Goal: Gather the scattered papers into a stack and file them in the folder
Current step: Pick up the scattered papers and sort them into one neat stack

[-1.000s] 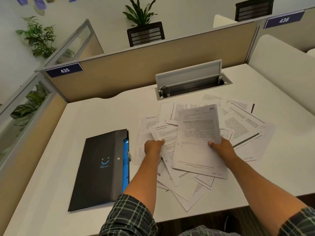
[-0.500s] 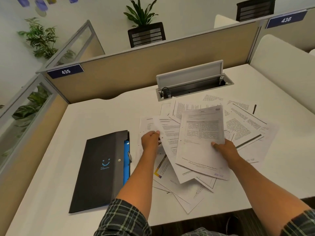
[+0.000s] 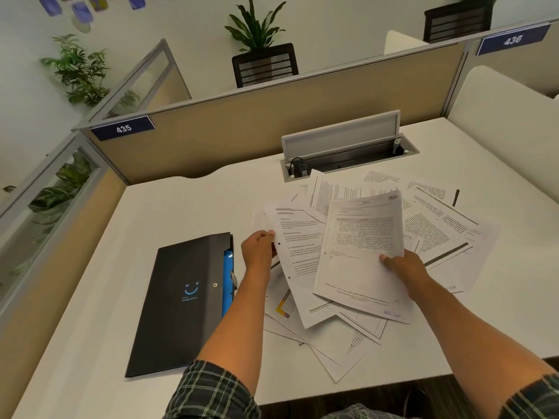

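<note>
Open cable tray [image 3: 348, 158] in white desk [image 3: 181, 213], tan partition [image 3: 272, 122], potted plant [image 3: 257, 34] behind.

- The folder [image 3: 184, 300] lies on the desk [image 3: 169, 213], left of the papers and apart from most of them.
- The scattered papers [image 3: 438, 231] overlap in a loose pile right of centre, some reaching the near desk edge.
- The left hand [image 3: 258, 252] is between folder and pile, on the left edge of one sheet [image 3: 302, 261].
- The right hand [image 3: 405, 267] is on the right edge of the top sheet [image 3: 360, 255], which overlaps that sheet.
- The cable tray [image 3: 348, 152] sits in the desk just beyond the pile.
- The partition [image 3: 272, 128] stands along the far edge.
</note>
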The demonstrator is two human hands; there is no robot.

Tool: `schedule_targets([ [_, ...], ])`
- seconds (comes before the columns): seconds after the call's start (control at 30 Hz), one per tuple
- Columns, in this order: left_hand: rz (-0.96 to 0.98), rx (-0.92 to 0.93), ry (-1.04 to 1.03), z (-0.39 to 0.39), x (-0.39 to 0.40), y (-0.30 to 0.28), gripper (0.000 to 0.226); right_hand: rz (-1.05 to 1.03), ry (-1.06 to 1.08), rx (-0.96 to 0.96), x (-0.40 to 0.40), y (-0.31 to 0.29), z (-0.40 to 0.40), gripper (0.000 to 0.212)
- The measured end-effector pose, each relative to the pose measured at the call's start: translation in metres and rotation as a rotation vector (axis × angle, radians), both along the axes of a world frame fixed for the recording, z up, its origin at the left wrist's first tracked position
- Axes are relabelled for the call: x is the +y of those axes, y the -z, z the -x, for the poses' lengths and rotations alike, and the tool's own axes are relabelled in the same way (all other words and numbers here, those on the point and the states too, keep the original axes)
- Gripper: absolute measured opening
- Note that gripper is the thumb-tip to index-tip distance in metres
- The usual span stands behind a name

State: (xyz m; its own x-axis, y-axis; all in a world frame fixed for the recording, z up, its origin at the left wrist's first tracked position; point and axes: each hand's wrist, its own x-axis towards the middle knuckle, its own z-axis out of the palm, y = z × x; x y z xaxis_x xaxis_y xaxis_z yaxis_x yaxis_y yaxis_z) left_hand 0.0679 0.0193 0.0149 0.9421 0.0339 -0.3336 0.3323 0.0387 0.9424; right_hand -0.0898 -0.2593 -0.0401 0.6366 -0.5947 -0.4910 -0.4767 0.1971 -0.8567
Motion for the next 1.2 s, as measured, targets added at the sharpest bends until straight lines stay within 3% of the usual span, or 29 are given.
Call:
schedule_targets([
  [0.37, -0.069, 0.021, -0.340, -0.006, 0.037, -0.001, 0.021, 0.023, -0.006, 0.018, 0.002, -0.005, 0.002, 0.046],
  [0.57, -0.097, 0.134, -0.074, 0.012, 0.040, 0.019, 0.037, 0.031, -0.023, 0.003, 0.004, -0.004, 0.003, 0.045],
  [0.73, -0.229, 0.097, 0.055, 0.022, 0.039, 0.036, 0.038, 0.029, -0.020, 0.004, 0.003, -0.003, 0.004, 0.045],
  [0.97, -0.075, 0.044, -0.075, 0.009, 0.045, 0.021, 0.037, 0.026, -0.020, -0.001, 0.003, -0.003, 0.004, 0.045],
  [1.2, 0.094, 0.071, -0.332, -0.012, 0.064, -0.003, 0.042, 0.029, -0.021, -0.003, 0.003, -0.003, 0.004, 0.046],
])
